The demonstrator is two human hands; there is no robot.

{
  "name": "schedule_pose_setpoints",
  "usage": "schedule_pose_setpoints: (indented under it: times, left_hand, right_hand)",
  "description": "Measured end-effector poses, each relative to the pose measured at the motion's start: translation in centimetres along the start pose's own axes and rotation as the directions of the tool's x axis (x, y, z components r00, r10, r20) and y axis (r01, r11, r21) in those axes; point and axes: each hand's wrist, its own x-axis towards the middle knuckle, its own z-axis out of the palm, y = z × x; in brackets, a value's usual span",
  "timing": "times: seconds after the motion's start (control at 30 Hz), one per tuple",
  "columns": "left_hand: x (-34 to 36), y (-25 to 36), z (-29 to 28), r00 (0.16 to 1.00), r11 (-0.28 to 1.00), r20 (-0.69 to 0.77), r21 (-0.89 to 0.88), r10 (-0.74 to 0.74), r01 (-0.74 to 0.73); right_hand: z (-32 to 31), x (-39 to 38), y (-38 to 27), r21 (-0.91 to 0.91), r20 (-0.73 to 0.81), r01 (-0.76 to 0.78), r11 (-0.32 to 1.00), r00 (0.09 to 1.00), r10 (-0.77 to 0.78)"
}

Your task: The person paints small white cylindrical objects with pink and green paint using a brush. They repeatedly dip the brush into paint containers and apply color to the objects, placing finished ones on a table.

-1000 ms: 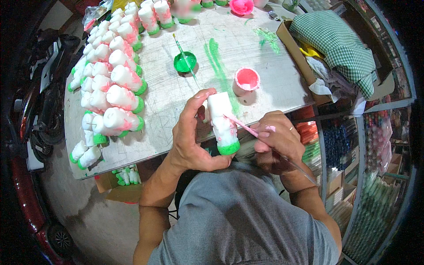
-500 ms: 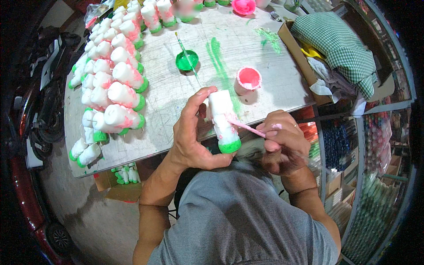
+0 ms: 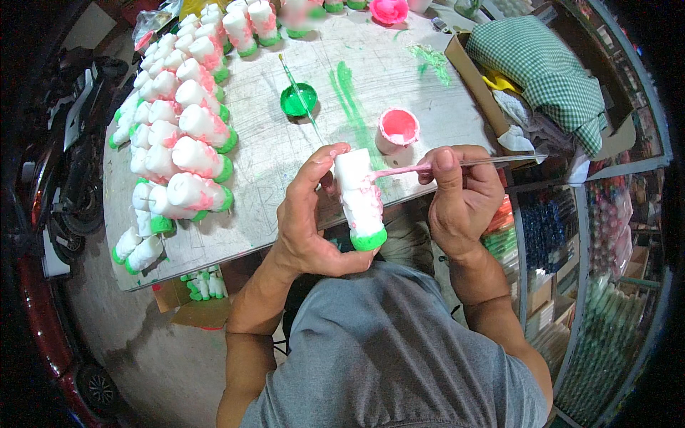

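Note:
Between the thumb and fingers of my left hand (image 3: 307, 207) is a white candle-like piece (image 3: 362, 203) with a bumpy side and a green base. It stands nearly upright, tilted a little. My right hand (image 3: 464, 189) pinches a paintbrush (image 3: 403, 170) with a pink-coated front part. The brush tip touches the piece's side just below its smooth top, where some pink shows. Beyond my hands stands a small cup of pink paint (image 3: 397, 130). A green paint bowl (image 3: 298, 100) has a second thin brush (image 3: 294, 82) lying across it.
Rows of similar white pieces with pink patches and green bases (image 3: 193, 157) lie along the table's left side. A bright pink bowl (image 3: 389, 10) sits at the far edge. On the right is a cardboard box (image 3: 477, 89) with checked green cloth (image 3: 542, 68). Shelves (image 3: 578, 285) stand at right.
My right hand has turned upward and risen, so the brush now lies nearly level against the piece. More pink shows on the piece's side. My left hand keeps its hold.

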Motion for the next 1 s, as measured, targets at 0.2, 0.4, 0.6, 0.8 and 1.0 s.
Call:
schedule_pose_setpoints:
  times: [0.2, 0.4, 0.6, 0.8, 1.0]
  left_hand:
    - [0.1, -0.2, 0.3, 1.000, 0.999, -0.008, -0.039, 0.023, -0.023]
    - [0.1, -0.3, 0.2, 1.000, 0.997, 0.005, -0.077, 0.031, -0.031]
    - [0.4, -0.3, 0.1, 0.998, 0.997, 0.032, -0.069, 0.047, -0.045]
    - [0.7, 0.0, 0.2, 0.997, 0.990, 0.020, -0.122, 0.078, -0.075]
    - [0.6, 0.1, 0.2, 0.997, 0.986, 0.004, -0.150, 0.075, -0.073]
  right_hand:
    - [0.4, -0.2, -0.6, 0.108, -0.018, -0.030, 0.994, 0.999, 0.032]
    - [0.0, 0.5, 0.4, 0.103, -0.036, -0.035, 0.994, 0.999, 0.039]
    - [0.0, 0.8, 0.1, 0.236, -0.008, -0.112, 0.965, 0.993, 0.118]
    - [-0.4, 1.1, 0.8, 0.248, -0.037, -0.130, 0.960, 0.989, 0.144]
    - [-0.1, 1.2, 0.9, 0.299, -0.004, -0.140, 0.944, 0.989, 0.148]
